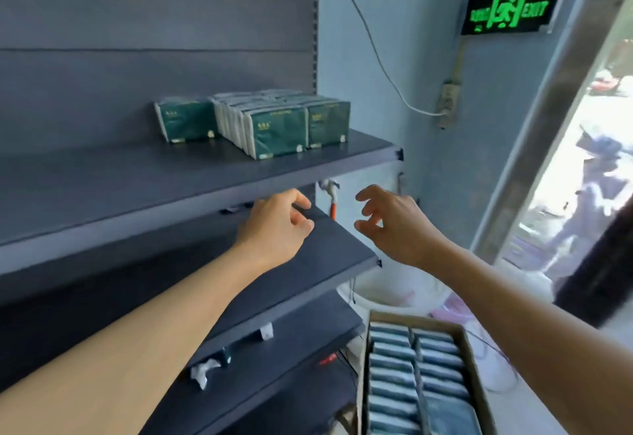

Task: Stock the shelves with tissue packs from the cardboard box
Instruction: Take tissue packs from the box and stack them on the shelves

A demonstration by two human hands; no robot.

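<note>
Left hand point(277, 225) seemingly curled, right hand point(394, 222) loose — both empty

upper shelf point(102, 188): left bare | right: tissue packs point(274, 123) block

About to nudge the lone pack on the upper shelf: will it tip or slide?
The lone pack stands upright on a narrow edge, so it probably tips if pushed high. Its glossy wrap on the smooth shelf suggests a low push slides it. Likely light, soft.
</note>
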